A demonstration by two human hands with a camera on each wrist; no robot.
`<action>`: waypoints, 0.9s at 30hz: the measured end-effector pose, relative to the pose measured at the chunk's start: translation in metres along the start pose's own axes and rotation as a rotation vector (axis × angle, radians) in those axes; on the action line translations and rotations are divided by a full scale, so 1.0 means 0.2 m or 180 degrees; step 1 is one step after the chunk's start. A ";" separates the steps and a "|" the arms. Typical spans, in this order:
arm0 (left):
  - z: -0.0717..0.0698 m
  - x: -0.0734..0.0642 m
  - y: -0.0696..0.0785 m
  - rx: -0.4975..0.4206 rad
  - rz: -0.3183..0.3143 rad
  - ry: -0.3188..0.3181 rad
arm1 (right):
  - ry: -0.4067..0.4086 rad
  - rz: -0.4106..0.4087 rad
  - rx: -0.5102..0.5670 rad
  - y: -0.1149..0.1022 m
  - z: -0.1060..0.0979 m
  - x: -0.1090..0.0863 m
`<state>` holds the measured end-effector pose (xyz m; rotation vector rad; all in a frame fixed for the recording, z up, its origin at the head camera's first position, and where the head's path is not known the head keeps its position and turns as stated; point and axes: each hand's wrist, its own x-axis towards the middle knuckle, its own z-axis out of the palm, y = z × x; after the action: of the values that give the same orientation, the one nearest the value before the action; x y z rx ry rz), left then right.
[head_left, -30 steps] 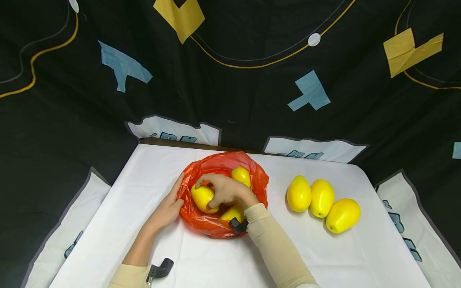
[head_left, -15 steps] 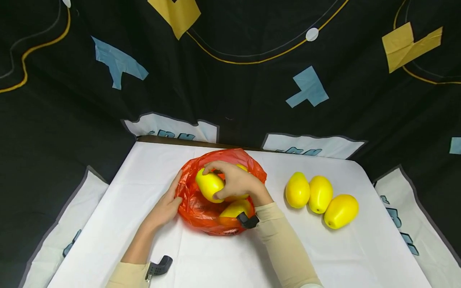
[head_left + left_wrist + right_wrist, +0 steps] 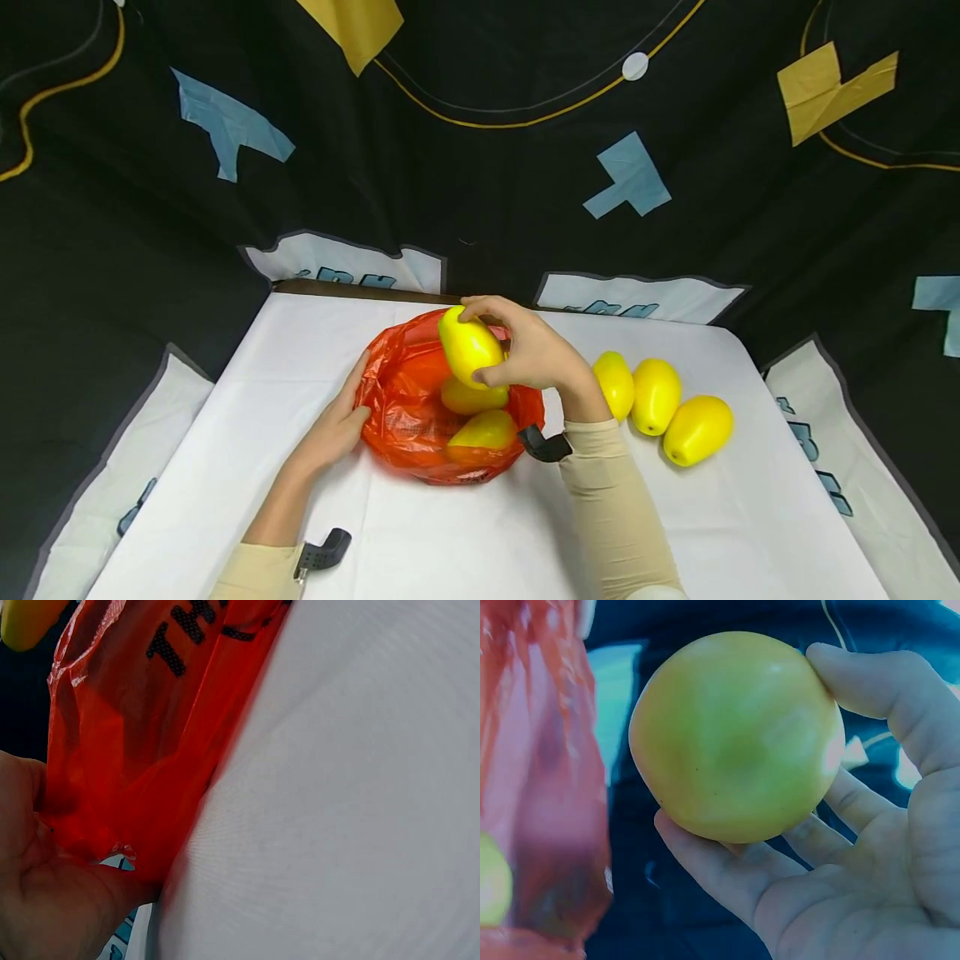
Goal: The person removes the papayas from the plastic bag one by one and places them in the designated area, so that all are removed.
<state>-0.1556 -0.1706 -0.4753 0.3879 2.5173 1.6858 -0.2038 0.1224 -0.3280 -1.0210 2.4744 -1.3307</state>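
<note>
In the head view my right hand (image 3: 536, 346) holds a yellow mango (image 3: 468, 346) above the right side of a red plastic bag (image 3: 405, 417). The right wrist view shows the thumb on one side of this mango (image 3: 735, 735) and the fingers around the other. My left hand (image 3: 333, 425) grips the bag's left rim. In the left wrist view its thumb and fingers are on the red film (image 3: 135, 772). Inside the bag lie a mango (image 3: 468, 398) just below the held one and another mango (image 3: 483, 432) nearer the front.
On the white table (image 3: 675, 533), right of the bag, three more mangoes lie together: a left one (image 3: 613, 379), partly behind my right wrist, a middle one (image 3: 656, 396) and a right one (image 3: 697, 431). A black curtain (image 3: 495, 192) hangs behind the table.
My right hand has lifted the mango from inside the bag and carried it up and to the right. My left hand keeps its grip on the bag's rim.
</note>
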 end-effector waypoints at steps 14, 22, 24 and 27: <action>0.00 0.04 -0.10 -0.0025 0.0031 0.0049 | 0.0477 0.0211 0.0022 -0.13 -0.18 -0.19; 0.01 0.02 0.00 -0.0222 0.0044 -0.0005 | 0.0669 0.0283 -0.0022 -0.08 -0.22 -0.30; 0.00 0.01 0.03 -0.0217 0.0010 -0.0015 | 0.0713 0.0321 -0.0033 -0.07 -0.22 -0.33; 0.00 -0.01 0.06 -0.0156 -0.0047 -0.0025 | 0.0788 0.0450 -0.0034 -0.06 -0.23 -0.38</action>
<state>-0.1526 -0.1661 -0.4641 0.3704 2.4620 1.7332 -0.1597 0.1967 -0.3046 -0.7042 2.6739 -1.4790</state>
